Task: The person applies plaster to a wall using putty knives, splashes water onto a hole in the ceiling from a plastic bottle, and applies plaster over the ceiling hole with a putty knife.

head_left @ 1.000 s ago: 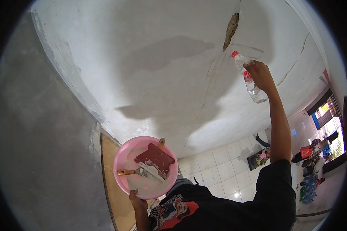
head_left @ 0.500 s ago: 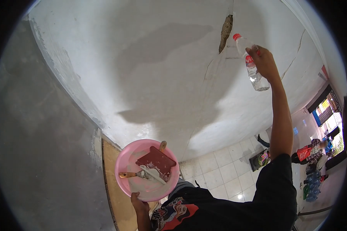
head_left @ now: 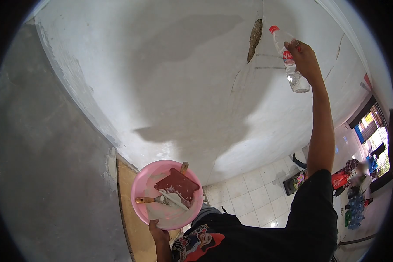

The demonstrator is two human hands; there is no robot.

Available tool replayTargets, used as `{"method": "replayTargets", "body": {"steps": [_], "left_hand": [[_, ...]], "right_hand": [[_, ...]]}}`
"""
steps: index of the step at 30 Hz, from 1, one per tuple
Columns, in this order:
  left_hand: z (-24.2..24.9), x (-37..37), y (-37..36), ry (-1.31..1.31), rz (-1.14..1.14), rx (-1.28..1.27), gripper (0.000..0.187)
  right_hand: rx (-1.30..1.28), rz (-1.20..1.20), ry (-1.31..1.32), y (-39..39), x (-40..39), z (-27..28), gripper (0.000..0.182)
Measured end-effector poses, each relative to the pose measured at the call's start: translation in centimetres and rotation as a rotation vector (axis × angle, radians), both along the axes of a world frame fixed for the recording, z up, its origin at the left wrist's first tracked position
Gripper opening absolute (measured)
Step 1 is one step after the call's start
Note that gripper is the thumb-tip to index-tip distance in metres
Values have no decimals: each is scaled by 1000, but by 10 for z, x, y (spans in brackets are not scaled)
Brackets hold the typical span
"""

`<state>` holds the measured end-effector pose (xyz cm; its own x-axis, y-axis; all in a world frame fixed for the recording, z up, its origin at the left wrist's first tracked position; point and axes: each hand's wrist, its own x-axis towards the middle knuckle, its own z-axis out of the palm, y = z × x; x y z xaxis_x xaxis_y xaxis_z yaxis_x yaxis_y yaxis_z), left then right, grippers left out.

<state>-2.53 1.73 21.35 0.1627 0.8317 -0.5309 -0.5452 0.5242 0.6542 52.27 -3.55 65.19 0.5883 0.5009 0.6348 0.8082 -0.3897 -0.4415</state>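
Note:
My right hand [head_left: 304,60] is wrapped round a clear plastic bottle [head_left: 291,77] with a red cap and a red label, raised near the wall. The bottle is tilted, cap toward the upper left, with some clear liquid at its base end. Left of the cap is a long, rough brown gouge [head_left: 255,40] in the white wall. Low down, my left hand [head_left: 159,232] grips the rim of a pink basin [head_left: 137,181]. Inside the basin lie a dark red plastic scraper [head_left: 170,180], a wooden-handled putty knife [head_left: 145,200] and pale wet paste [head_left: 161,215]. Another wooden handle [head_left: 184,167] leans at the rim.
Thin cracks [head_left: 234,82] run down the white wall [head_left: 196,105]. A grey surface [head_left: 52,153] fills the left side. White floor tiles [head_left: 253,194] lie below. At the right are another person [head_left: 351,168], blue plastic bottles [head_left: 356,209] and a window [head_left: 375,126].
My right hand has moved up and slightly right with the bottle, a little farther from the gouge. My left hand and the basin have barely shifted.

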Motion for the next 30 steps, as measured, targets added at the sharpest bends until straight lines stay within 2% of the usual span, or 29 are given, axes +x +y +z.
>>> {"method": "replayTargets", "body": {"steps": [15,18,28,30], "left_hand": [[4,3,0,24,4,9,55],[1,1,0,29,-6,7,55],[3,2,-3,13,-12,-3,59],[3,2,-3,16,7,-8,52]], "right_hand": [[47,-7,-74,-1,-2,3,49],[25,-12,3,2,-7,7,50],[0,-13,3,5,-5,4,46],[-16,-15,16,5,-5,2,45]]}}
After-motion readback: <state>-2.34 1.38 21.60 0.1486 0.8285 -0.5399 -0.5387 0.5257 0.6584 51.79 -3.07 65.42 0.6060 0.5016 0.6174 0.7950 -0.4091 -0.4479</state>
